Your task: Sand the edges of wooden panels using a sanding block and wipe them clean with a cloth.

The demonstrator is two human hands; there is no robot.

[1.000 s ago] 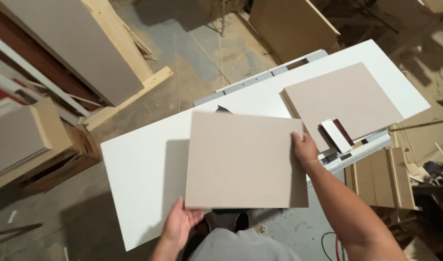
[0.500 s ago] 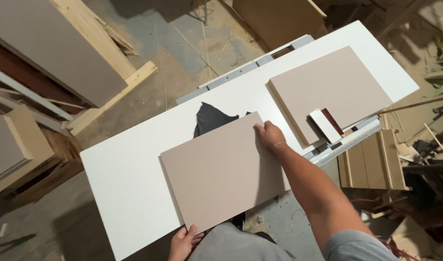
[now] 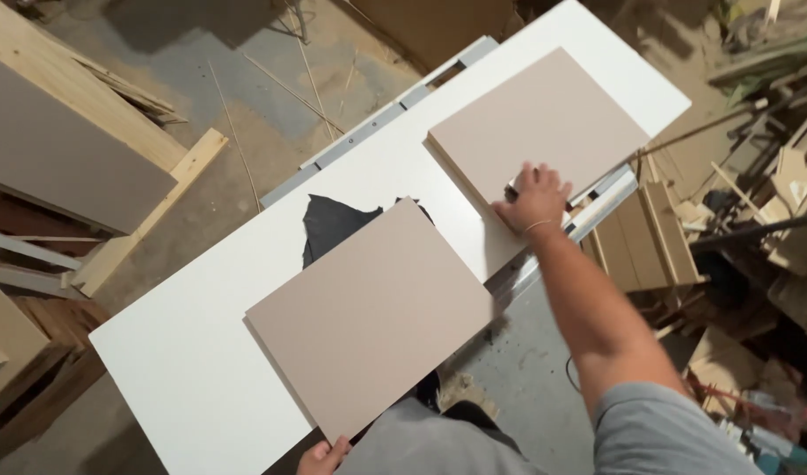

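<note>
Woodworking shop: dusty concrete floor (image 3: 245, 97), stacked timber planks (image 3: 87, 79) left, cut beige panels (image 3: 372, 312) on white workbench (image 3: 183, 369), scrap offcuts (image 3: 773, 202) right.

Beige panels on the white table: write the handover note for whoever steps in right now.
Left hand: at the near edge of the near beige panel, only its fingers showing.
Right hand: stretched out, fingers spread on the near edge of the far beige panel; what lies under the palm is hidden.
Both panels lie flat on the white table, apart from each other. A dark cloth pokes out from behind the near panel.
Done: both panels laid down.
Left: cannot tell from this view.
</note>
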